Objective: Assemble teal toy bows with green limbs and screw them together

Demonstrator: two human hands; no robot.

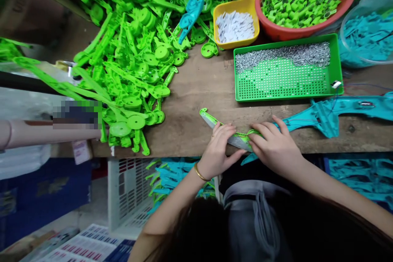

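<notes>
At the table's front edge, both hands grip a long, slim green-and-grey plastic part (241, 142), whose hooked green end points to the far left. My left hand (216, 147) pinches its middle, thumb below and fingers on top. My right hand (274, 143) has its fingers curled over the right end, where it meets a blue plastic shell (325, 116). That shell extends right along the table, with thin wires and a small metal piece in it. A blue tip also shows below the right hand. The exact joint between the two parts is hidden by the fingers.
A big heap of green plastic parts (138, 61) covers the left. Behind are a green tray (276, 98) of small metal pieces, a yellow bin (236, 44) of white pieces, a red basin (291, 32) and a clear tub (365, 63). A white crate (123, 196) stands below.
</notes>
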